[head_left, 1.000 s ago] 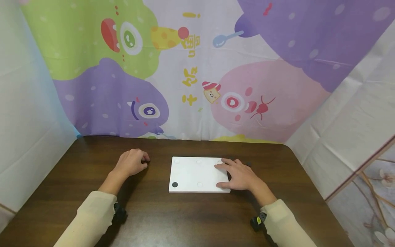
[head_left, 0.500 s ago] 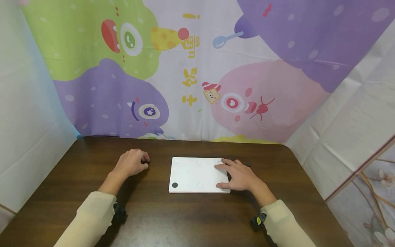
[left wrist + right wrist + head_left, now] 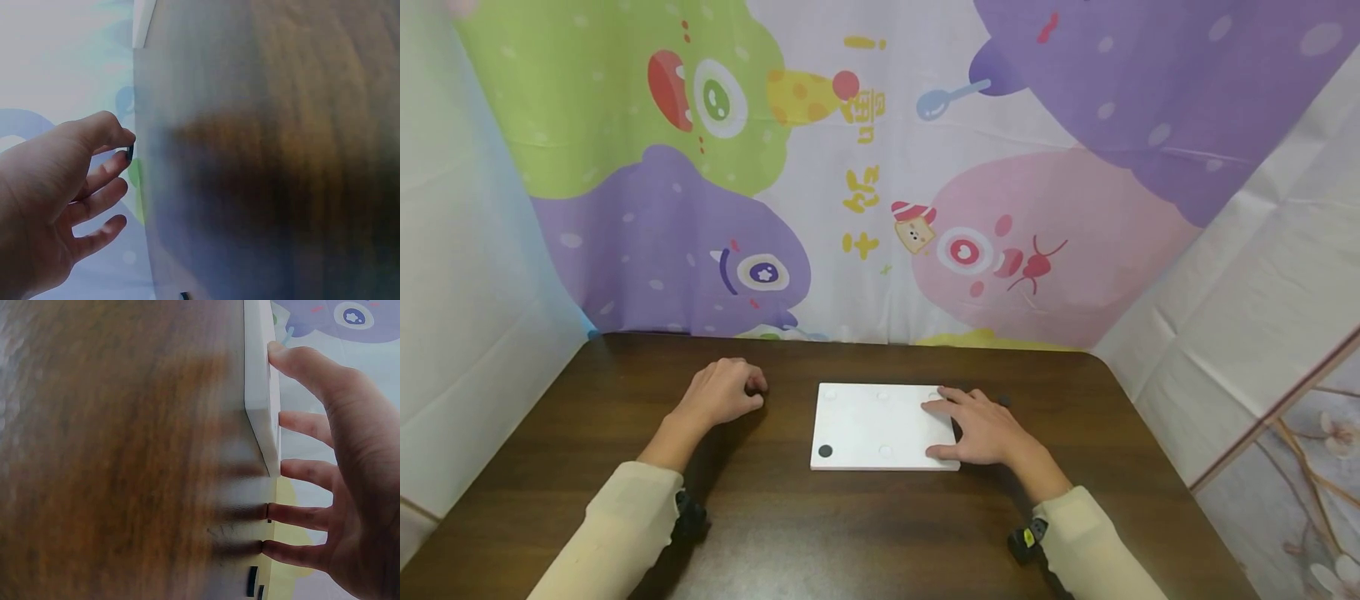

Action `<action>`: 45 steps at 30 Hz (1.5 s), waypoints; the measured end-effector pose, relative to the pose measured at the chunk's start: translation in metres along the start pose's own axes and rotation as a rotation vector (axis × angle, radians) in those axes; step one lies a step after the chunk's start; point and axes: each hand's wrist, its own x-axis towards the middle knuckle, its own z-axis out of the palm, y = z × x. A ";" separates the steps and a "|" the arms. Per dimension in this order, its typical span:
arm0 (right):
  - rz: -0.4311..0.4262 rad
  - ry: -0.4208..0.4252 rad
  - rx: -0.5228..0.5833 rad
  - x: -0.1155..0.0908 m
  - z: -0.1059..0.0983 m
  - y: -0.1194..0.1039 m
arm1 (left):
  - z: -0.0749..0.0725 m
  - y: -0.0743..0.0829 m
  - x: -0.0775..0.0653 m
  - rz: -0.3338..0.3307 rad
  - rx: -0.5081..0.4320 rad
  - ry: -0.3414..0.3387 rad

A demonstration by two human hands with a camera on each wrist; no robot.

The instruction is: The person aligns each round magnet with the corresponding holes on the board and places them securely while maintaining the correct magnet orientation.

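Note:
A white rectangular board (image 3: 868,425) with shallow round recesses lies on the table. One black disc (image 3: 825,451) fills its near left recess. My right hand (image 3: 985,428) rests over the board's right end, fingers spread, thumb and fingertips touching its top. In the right wrist view the two lowest fingers (image 3: 300,515) reach past the board's end. Left of the board, my left hand (image 3: 722,392) pinches a small dark disc (image 3: 130,152) edge-on between thumb and index finger; its other fingers are loosely bent. That disc is hidden in the head view.
Beyond the right hand, a dark disc (image 3: 1003,401) lies on the brown wooden table (image 3: 850,533). Dark pieces (image 3: 252,581) also show past the fingers in the right wrist view. A printed cloth (image 3: 865,292) hangs along the table's far edge.
The left hand has shifted very slightly forward and right. The right hand and board stay together, with only a tiny shift of the head view.

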 end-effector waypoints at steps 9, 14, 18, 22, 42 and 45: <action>0.005 -0.004 -0.001 0.000 0.001 0.000 | -0.005 0.004 0.003 0.008 0.004 0.013; 0.007 -0.002 0.001 0.000 0.001 0.001 | -0.005 0.006 0.005 0.014 0.012 0.020; 0.003 -0.004 0.004 0.000 0.001 0.001 | -0.004 0.008 0.006 0.016 0.020 0.020; 0.003 -0.003 0.006 0.000 0.000 0.001 | -0.004 0.009 0.008 0.023 0.025 0.027; 0.000 -0.002 -0.002 0.001 0.000 0.001 | 0.001 0.020 0.018 0.038 0.020 0.020; -0.001 -0.001 -0.004 0.001 0.000 0.001 | 0.001 0.022 0.019 0.036 0.016 0.021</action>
